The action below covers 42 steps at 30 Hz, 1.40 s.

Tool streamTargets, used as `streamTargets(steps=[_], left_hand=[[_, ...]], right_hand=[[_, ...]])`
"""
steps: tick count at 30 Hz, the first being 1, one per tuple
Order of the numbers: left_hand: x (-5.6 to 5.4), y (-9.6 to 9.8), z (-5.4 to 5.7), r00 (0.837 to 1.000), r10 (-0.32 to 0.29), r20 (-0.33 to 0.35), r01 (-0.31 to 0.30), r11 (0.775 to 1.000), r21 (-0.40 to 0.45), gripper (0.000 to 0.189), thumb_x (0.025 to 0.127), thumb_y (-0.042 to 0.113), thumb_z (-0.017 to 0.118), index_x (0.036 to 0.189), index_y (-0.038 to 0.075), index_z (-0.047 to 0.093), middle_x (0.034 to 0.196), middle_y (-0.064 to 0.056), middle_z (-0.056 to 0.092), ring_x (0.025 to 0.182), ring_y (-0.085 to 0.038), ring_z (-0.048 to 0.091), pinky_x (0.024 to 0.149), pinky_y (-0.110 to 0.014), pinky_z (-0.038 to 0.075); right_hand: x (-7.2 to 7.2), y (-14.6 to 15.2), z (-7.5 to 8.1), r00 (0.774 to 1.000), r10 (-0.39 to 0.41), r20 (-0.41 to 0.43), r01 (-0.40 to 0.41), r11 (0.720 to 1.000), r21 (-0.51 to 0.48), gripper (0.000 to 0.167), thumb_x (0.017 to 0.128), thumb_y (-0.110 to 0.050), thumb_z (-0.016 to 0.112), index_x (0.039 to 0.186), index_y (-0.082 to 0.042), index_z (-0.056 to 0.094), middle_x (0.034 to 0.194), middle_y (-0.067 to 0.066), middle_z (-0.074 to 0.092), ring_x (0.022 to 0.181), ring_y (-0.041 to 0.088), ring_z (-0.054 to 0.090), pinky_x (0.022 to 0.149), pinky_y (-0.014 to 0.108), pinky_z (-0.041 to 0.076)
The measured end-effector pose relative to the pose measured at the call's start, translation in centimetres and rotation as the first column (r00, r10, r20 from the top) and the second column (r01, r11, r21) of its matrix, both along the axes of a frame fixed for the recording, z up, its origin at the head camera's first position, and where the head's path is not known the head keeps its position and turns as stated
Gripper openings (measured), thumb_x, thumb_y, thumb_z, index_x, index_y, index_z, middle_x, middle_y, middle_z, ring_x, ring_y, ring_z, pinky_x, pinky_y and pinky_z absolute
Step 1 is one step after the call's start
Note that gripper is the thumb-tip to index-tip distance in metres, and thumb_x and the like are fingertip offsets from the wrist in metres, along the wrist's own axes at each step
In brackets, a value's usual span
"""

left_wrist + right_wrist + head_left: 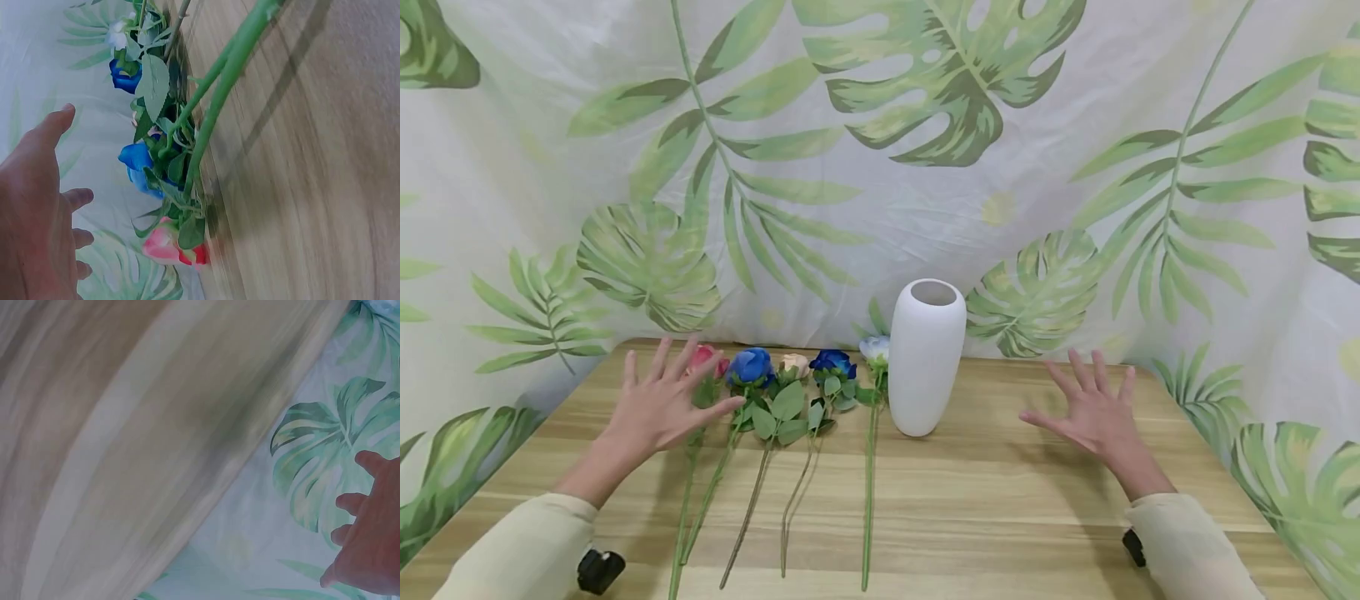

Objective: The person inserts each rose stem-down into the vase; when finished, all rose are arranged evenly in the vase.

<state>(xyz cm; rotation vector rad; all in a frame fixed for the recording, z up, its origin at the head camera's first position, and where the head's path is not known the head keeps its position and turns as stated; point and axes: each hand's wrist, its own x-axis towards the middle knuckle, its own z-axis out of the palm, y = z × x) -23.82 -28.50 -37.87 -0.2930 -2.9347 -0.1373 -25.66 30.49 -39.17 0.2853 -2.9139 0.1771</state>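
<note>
Over the flowers at the left, my left hand (658,408) is spread with fingers apart and holds nothing. It partly covers a pink-red rose (706,360), which the left wrist view shows below the fingers. Beside that lie a blue rose (751,367), a cream rose (794,365), a dark blue rose (832,364) and a white-blue rose (875,348), stems toward me. A white vase (927,358) stands upright just right of them, its mouth uncovered. Further right, my right hand (1093,412) hovers over the table with fingers spread, holding nothing.
The wooden table (1000,517) ends at the back against a leaf-patterned cloth (910,217). Small black devices sit at both wrists, one by the left sleeve (601,571) and one by the right sleeve (1133,547).
</note>
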Motion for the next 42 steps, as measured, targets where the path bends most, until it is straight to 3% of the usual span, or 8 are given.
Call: streamTargets(steps=[7, 17, 22, 29, 34, 37, 40, 42], left_hand=[[0.1, 1.1, 0.3, 1.000, -0.018, 0.012, 0.018, 1.000, 0.006, 0.093, 0.094, 0.078, 0.047, 0.162, 0.016, 0.036, 0.169, -0.025, 0.017, 0.154, -0.053, 0.005, 0.115, -0.080, -0.005], [0.0, 2.5, 0.3, 0.999, -0.042, 0.029, 0.041, 0.999, 0.034, 0.094, 0.093, 0.078, 0.049, 0.162, 0.015, 0.037, 0.167, -0.027, 0.020, 0.155, -0.051, 0.007, 0.116, -0.079, -0.004], [0.1, 3.3, 0.3, 0.997, -0.061, 0.037, 0.059, 0.997, 0.058, 0.093, 0.094, 0.077, 0.050, 0.162, 0.014, 0.037, 0.168, -0.026, 0.019, 0.154, -0.051, 0.009, 0.117, -0.078, -0.002], [0.2, 4.8, 0.3, 0.991, -0.121, 0.057, 0.113, 0.985, 0.131, 0.090, 0.096, 0.072, 0.051, 0.162, 0.013, 0.037, 0.168, -0.026, 0.021, 0.152, -0.055, 0.015, 0.119, -0.076, 0.003], [0.4, 5.8, 0.4, 0.982, -0.173, 0.073, 0.151, 0.959, 0.238, 0.087, 0.098, 0.066, 0.055, 0.161, 0.009, 0.037, 0.166, -0.029, 0.024, 0.151, -0.055, 0.017, 0.118, -0.076, 0.016], [0.4, 6.3, 0.4, 0.978, -0.195, 0.073, 0.166, 0.941, 0.294, 0.085, 0.098, 0.063, 0.057, 0.161, 0.009, 0.038, 0.164, -0.029, 0.028, 0.150, -0.054, 0.024, 0.111, -0.078, 0.030], [0.4, 7.0, 0.4, 0.967, -0.237, 0.091, 0.186, 0.905, 0.382, 0.081, 0.100, 0.058, 0.058, 0.161, 0.009, 0.036, 0.163, -0.029, 0.030, 0.148, -0.054, 0.029, 0.104, -0.080, 0.036], [0.4, 7.5, 0.4, 0.956, -0.274, 0.103, 0.201, 0.871, 0.449, 0.079, 0.102, 0.054, 0.059, 0.162, 0.009, 0.034, 0.163, -0.029, 0.031, 0.148, -0.054, 0.029, 0.106, -0.079, 0.034]], right_hand=[[-0.2, -0.9, 0.0, 0.999, 0.021, -0.030, -0.021, 1.000, -0.002, 0.101, 0.086, -0.079, 0.057, 0.161, -0.014, 0.038, 0.168, 0.026, 0.020, 0.155, 0.052, 0.004, 0.113, 0.083, -0.007], [-0.1, -2.6, 0.8, 0.998, 0.055, -0.020, -0.056, 0.996, -0.069, 0.102, 0.086, -0.077, 0.060, 0.163, -0.015, 0.034, 0.169, 0.023, 0.018, 0.156, 0.050, 0.001, 0.113, 0.082, -0.009], [-0.3, -3.5, 1.2, 0.997, 0.072, -0.005, -0.072, 0.989, -0.126, 0.101, 0.087, -0.074, 0.061, 0.164, -0.015, 0.032, 0.170, 0.022, 0.016, 0.156, 0.050, 0.000, 0.113, 0.083, -0.008], [-0.3, -5.2, 2.0, 0.992, 0.127, 0.003, -0.123, 0.963, -0.240, 0.097, 0.090, -0.067, 0.064, 0.165, -0.017, 0.029, 0.169, 0.022, 0.021, 0.155, 0.051, 0.006, 0.114, 0.083, 0.003], [-0.3, -6.3, 2.6, 0.983, 0.182, 0.010, -0.167, 0.920, -0.354, 0.093, 0.092, -0.059, 0.068, 0.165, -0.018, 0.028, 0.170, 0.019, 0.021, 0.155, 0.048, 0.015, 0.116, 0.079, 0.017], [-0.4, -6.9, 2.9, 0.977, 0.212, 0.014, -0.184, 0.877, -0.444, 0.090, 0.093, -0.054, 0.070, 0.165, -0.016, 0.030, 0.170, 0.018, 0.023, 0.154, 0.045, 0.021, 0.116, 0.076, 0.022], [-0.4, -7.6, 3.2, 0.970, 0.245, 0.012, -0.196, 0.802, -0.564, 0.087, 0.094, -0.046, 0.071, 0.164, -0.014, 0.030, 0.167, 0.018, 0.029, 0.152, 0.044, 0.029, 0.118, 0.072, 0.026], [-0.5, -8.1, 3.4, 0.959, 0.285, 0.004, -0.210, 0.718, -0.664, 0.083, 0.096, -0.037, 0.071, 0.163, -0.011, 0.030, 0.164, 0.021, 0.034, 0.149, 0.045, 0.034, 0.118, 0.069, 0.030]])
